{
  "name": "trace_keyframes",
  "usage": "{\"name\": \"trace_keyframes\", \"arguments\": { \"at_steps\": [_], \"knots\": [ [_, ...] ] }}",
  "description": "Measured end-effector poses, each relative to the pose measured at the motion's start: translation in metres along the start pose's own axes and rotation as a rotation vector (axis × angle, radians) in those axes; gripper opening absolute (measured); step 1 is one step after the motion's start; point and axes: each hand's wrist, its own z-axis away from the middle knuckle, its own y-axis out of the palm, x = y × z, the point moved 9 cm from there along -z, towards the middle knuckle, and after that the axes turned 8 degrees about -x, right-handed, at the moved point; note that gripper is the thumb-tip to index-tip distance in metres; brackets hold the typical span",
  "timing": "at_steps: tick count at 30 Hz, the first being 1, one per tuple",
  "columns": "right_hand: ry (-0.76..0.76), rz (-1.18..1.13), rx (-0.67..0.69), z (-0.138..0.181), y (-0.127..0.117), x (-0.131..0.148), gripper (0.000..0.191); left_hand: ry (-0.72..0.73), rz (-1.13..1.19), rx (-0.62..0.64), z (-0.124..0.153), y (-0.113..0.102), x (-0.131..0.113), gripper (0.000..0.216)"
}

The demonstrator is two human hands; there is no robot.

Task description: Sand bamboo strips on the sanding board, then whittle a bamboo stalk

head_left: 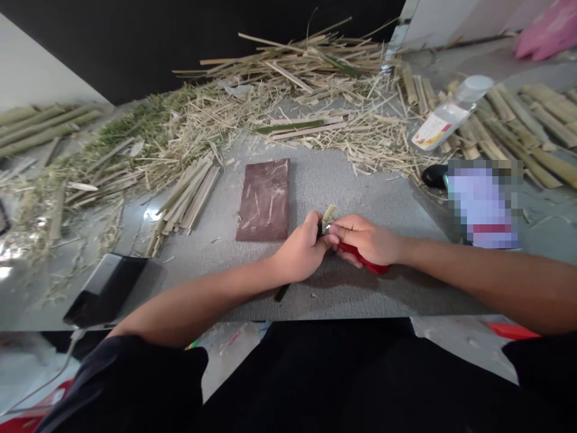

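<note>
My left hand (300,249) is closed around a thin bamboo strip (329,212). The strip's pale tip sticks out above my fingers, and a dark green end shows below the hand. In my right hand (367,239) I grip a red-handled knife (377,267). A bit of its metal shows at the strip, where the fingertips of both hands meet; most of the blade is hidden. Just left of my hands a dark brown pad (265,198), dusted with fibres, lies flat on the grey table (342,180).
Bamboo shavings (193,129) heap along the back. Cut bamboo strips (192,195) lie left of the pad. Split bamboo pieces (500,126), a clear bottle (444,120) and a phone with a blurred screen (482,201) are at right. A black box-like device (106,288) with a cable stands front left.
</note>
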Motion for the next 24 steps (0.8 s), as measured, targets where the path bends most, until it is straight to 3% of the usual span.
{"name": "trace_keyframes", "arguments": {
  "at_steps": [3,7,9,11,15,18,21,24],
  "knots": [
    [-0.003,-0.011,-0.025,0.0,-0.003,0.001,0.044,0.0,-0.021,-0.024,-0.001,-0.003,-0.001,0.026],
    [0.145,-0.018,0.254,0.002,0.007,-0.002,0.044,0.008,-0.02,0.01,0.001,-0.002,-0.004,0.033],
    [0.182,-0.015,0.317,0.003,0.008,-0.002,0.045,0.006,-0.014,0.03,0.002,0.0,-0.005,0.036],
    [0.158,-0.012,0.286,0.002,0.008,-0.001,0.046,0.0,-0.009,0.03,0.003,0.0,-0.004,0.033],
    [0.04,-0.008,0.072,0.0,0.002,0.001,0.046,-0.012,-0.003,0.016,0.002,0.0,-0.002,0.026],
    [-0.002,-0.006,-0.016,0.002,0.0,0.0,0.046,-0.011,-0.03,-0.005,0.0,-0.002,-0.002,0.024],
    [0.015,-0.031,-0.025,0.001,-0.003,-0.001,0.044,-0.037,-0.053,-0.024,-0.001,-0.005,0.0,0.025],
    [0.086,-0.033,0.119,0.0,0.0,-0.002,0.043,-0.032,-0.05,-0.006,-0.001,-0.004,-0.001,0.03]
  ]
}}
